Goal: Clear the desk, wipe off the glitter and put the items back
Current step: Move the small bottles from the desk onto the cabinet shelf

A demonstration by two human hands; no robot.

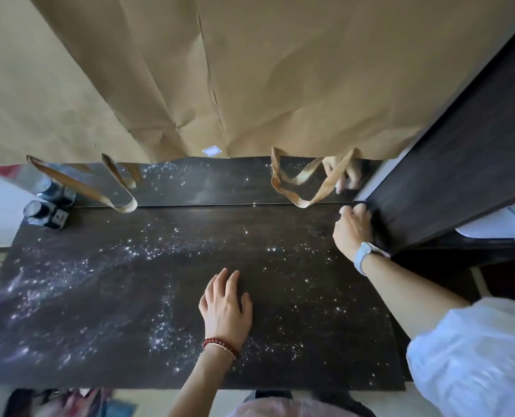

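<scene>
A bracelet of dark red beads (220, 346), wound in what seems to be two strands, is worn on the left wrist. A watch with a pale band (365, 256) is worn on the right wrist, and a loose white sleeve (472, 356) is seen above the elbow

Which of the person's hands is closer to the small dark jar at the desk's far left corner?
Left. The left hand rests flat mid-desk, well right of the small dark jar. The right hand is farther still, at the far right corner.
</scene>
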